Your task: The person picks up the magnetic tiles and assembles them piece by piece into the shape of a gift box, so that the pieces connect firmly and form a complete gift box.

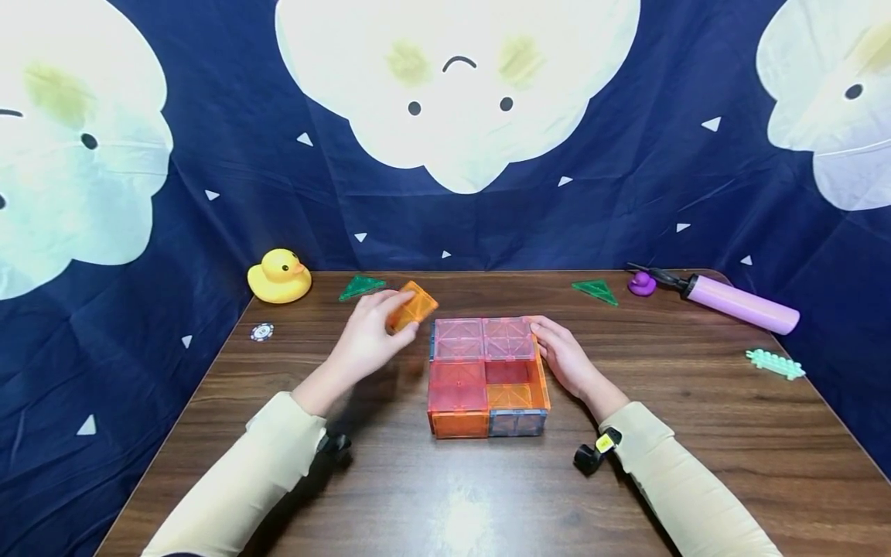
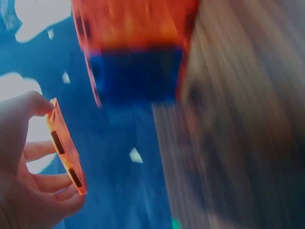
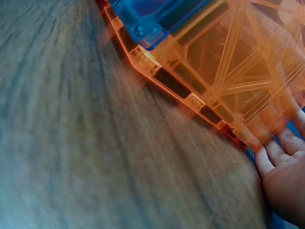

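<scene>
In the head view a low box built of translucent magnetic tiles (image 1: 457, 385) stands mid-table. Pink and red tiles cover three of its top squares; the front right square is uncovered, showing an orange tile (image 1: 508, 397) inside. My left hand (image 1: 369, 329), left of the box, pinches a square orange magnetic tile (image 1: 416, 308) between thumb and fingers, raised and tilted. The left wrist view shows this tile (image 2: 66, 148) edge-on, apart from the box. My right hand (image 1: 567, 360) rests at the box's right side, its fingers (image 3: 264, 162) laid against the orange wall tile (image 3: 224, 71).
Green triangular tiles (image 1: 362, 286) lie at the back left and back right. A yellow rubber duck (image 1: 280, 277) and a poker chip (image 1: 261, 333) are on the left. To the right are a small purple duck (image 1: 642, 284), a pink pump (image 1: 741, 303) and a mint-green toy (image 1: 775, 363).
</scene>
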Tool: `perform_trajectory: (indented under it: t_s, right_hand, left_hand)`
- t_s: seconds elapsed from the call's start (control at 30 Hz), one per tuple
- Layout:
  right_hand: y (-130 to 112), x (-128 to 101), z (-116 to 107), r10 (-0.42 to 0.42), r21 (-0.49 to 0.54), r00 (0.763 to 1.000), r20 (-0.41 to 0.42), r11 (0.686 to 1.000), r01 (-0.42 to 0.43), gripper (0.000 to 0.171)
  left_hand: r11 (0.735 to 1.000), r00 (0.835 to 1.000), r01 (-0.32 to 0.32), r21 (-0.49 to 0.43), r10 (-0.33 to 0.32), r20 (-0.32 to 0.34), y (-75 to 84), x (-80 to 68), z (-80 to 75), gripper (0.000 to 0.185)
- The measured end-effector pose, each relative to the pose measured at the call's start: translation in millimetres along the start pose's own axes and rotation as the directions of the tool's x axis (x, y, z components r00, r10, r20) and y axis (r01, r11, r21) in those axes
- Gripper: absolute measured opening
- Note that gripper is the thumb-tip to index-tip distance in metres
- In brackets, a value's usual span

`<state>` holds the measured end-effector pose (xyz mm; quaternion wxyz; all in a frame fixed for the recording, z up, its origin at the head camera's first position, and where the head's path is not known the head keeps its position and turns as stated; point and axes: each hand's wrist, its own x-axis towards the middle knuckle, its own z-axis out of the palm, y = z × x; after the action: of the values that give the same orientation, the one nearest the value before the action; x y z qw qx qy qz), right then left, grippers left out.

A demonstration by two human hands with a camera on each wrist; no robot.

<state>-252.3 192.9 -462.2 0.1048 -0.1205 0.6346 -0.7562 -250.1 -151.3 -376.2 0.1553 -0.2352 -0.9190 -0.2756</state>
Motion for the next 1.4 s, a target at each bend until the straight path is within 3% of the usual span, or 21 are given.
perform_trajectory:
  t_s: [0.1, 0.23, 0.37, 0.57, 0.73, 1.2, 1.4]
  right_hand:
    - [0, 0, -1, -0.002, -0.002, 1.0, 0.003, 1.0, 0.002, 0.044]
    - [-1, 0, -1, -0.002, -0.003, 1.0, -0.003, 1.0, 0.002, 0.044]
    - [-1, 0, -1, 0.0, 0.005, 1.0, -0.009, 1.0, 0.0, 0.042]
    - [2, 1, -2, -0.022, 0.028, 1.0, -0.009, 0.999, 0.023, 0.034]
    - [2, 1, -2, -0.025, 0.032, 1.0, -0.001, 0.999, 0.025, 0.034]
    - [1, -1, 0, -0.022, 0.036, 1.0, 0.008, 0.999, 0.021, 0.034]
    - [0, -1, 1, -0.019, 0.031, 1.0, 0.001, 0.999, 0.019, 0.036]
  left_hand:
    - [0.995, 0.995, -0.098, -0.025, 0.098, 0.022, 23.3, -3.9, 5.2, 0.05]
    - [0.979, 0.974, -0.2, -0.04, 0.203, 0.101, 52.7, -7.3, 12.1, 0.051]
    - [0.959, 0.941, -0.279, -0.059, 0.285, 0.184, 76.3, -11.9, 20.5, 0.052]
    - [0.913, 0.883, -0.4, -0.076, 0.407, 0.235, 102.5, -18.7, 37.0, 0.053]
    - [0.892, 0.852, -0.449, -0.054, 0.445, 0.276, 113.4, -20.0, 48.8, 0.051]
    - [0.9, 0.832, -0.432, -0.06, 0.424, 0.358, 114.6, -17.0, 58.1, 0.051]
    - [0.901, 0.835, -0.427, -0.081, 0.427, 0.347, 112.9, -17.3, 58.9, 0.051]
